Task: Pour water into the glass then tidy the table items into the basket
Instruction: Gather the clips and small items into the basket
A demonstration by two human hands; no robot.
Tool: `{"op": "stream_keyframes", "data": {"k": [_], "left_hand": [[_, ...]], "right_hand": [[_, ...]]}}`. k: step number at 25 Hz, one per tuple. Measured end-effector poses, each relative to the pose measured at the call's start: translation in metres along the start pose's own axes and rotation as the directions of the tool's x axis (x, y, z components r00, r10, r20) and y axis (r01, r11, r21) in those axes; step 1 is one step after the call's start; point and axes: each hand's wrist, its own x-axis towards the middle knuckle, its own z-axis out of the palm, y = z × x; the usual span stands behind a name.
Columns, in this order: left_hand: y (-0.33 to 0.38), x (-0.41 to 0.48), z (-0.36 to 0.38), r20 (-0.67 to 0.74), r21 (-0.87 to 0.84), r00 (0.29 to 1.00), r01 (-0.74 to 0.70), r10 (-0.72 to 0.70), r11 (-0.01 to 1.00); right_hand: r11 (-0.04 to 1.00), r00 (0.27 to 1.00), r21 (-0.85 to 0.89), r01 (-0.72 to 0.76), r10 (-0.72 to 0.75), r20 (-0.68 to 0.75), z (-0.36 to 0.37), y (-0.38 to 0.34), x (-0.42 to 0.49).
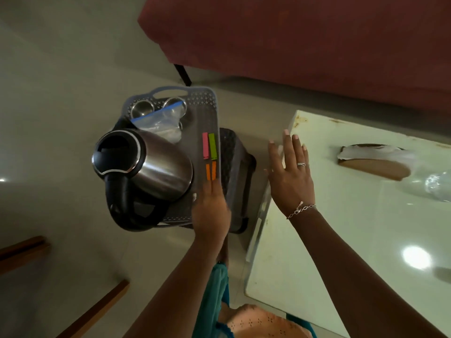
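Grey plastic basket [207, 113]: perforated walls, cut-out handle at its far end, standing on a dark stool [235, 167] on the floor, left of the white table [329, 240].

Contents:
- Electric kettle [146, 167], brushed steel body, black lid and black handle, filling the near-left part of the basket. No brand mark can be read on it.
- Steel cups [141, 109], at the far end, openings up.
- Clear zip bag [161, 120] with a blue seal strip, lying over the cups, just beyond the kettle.
- Pink clip [205, 145] and green clip [212, 146], side by side along the right wall; orange clip [211, 170] just nearer than them.

Left hand [211, 211]: blurred, fingers extended toward the orange clip at the basket's near-right corner; whether it grips the rim cannot be told.

Right hand [290, 176]: open, fingers spread, holding nothing, above the table's left edge. Ring on one finger, chain bracelet [301, 209] at the wrist.

On the table, far right: a brown and white object [373, 159], blurred, and a clear glass item [436, 186] at the frame edge, also blurred.

No labels or writing legible anywhere.
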Motion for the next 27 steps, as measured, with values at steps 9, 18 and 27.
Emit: {"op": "stream_keyframes", "data": {"k": [9, 18, 27], "left_hand": [[0.195, -0.017, 0.007, -0.042, 0.16, 0.896, -0.431, 0.442, 0.888], [0.369, -0.087, 0.031, -0.027, 0.094, 0.718, -0.69, 0.695, 0.717], [0.488, -0.177, 0.089, 0.063, 0.018, 0.292, -0.956, 0.954, 0.292]], "right_hand": [[0.975, 0.978, -0.078, -0.207, 0.205, -0.031, -0.059, 0.136, -0.068], [0.881, 0.884, -0.081, -0.465, 0.459, -0.082, -0.123, 0.281, -0.182], [0.582, 0.57, 0.128, -0.803, 0.813, -0.121, -0.141, 0.394, -0.335]]}}
